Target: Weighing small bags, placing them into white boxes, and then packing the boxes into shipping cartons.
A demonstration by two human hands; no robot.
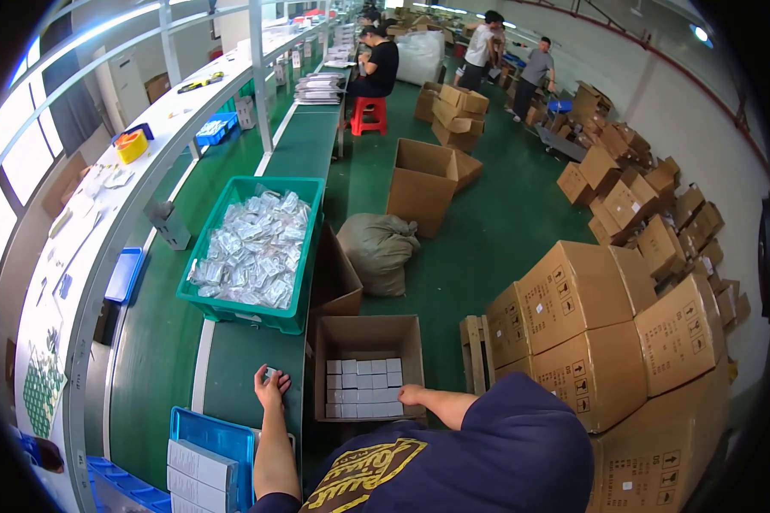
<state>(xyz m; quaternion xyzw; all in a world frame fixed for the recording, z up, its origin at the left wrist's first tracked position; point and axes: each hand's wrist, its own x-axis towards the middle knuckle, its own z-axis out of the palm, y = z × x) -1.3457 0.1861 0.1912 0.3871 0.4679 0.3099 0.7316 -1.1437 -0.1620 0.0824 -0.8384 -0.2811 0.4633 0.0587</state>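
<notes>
My left hand [271, 387] is over the green workbench [252, 346], its fingers closed round a small pale thing [270, 373] too small to name. To its right stands an open cardboard box [372, 328] with several rows of small white boxes [364, 382] packed inside. My right hand [411, 394] reaches over that box's right side, fingers curled at the end of a row of white boxes; what they pinch, if anything, is hidden. Near my left forearm, a blue tray [211, 419] holds longer white boxes [198, 474].
A teal crate [250, 317] of small clear-bagged items [257, 248] sits farther up the bench. Beyond the open box are a tan sack [378, 254] and a tall empty carton [422, 181]. Sealed cartons [586, 368] are stacked at right. Several people work farther back.
</notes>
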